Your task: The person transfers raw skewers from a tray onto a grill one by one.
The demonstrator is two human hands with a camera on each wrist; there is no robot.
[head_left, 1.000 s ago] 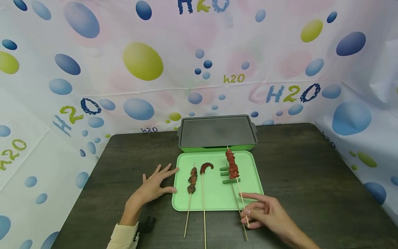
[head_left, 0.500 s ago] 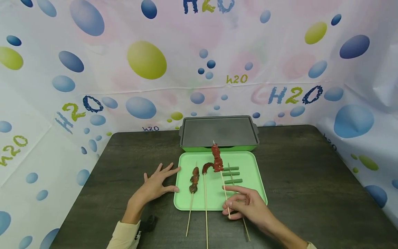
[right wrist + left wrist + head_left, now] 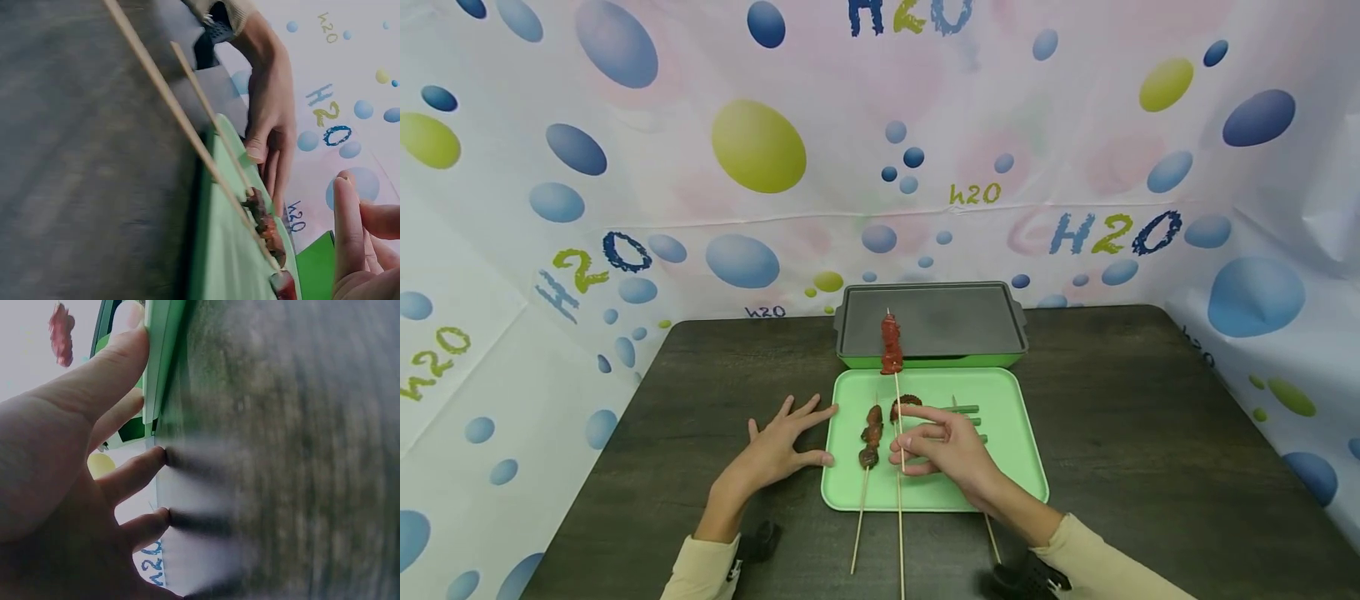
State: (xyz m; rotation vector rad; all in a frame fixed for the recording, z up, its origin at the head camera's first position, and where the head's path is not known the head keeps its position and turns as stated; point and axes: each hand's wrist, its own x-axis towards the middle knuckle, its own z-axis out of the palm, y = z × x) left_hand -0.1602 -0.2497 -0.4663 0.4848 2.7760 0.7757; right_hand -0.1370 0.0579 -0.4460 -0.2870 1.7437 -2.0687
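Bubble-and-H2O printed sheet (image 3: 850, 167) forms the backdrop at twelve o'clock. Dark wood-grain table (image 3: 1157, 442) below it. On table: light-green rectangular tray (image 3: 1011, 467), taken as clock centre. Grey-topped griddle (image 3: 955, 321) with green base just behind, at twelve. Octopus-tentacle skewer (image 3: 906, 400) on tray, curl toward eleven, stick running out past six. Brown-meat skewer (image 3: 870, 437) on tray at nine. Skewer of green rods (image 3: 962, 409) at two, partly behind a wrist, stick end at five. Red-meat skewer (image 3: 891, 343) raised, meat toward eleven, overlapping griddle in head view. Right hand (image 3: 946, 450) over tray centre, pinching its stick. Left hand (image 3: 778, 442) at nine: fingers spread, grasping nothing, thumb at tray's rim.
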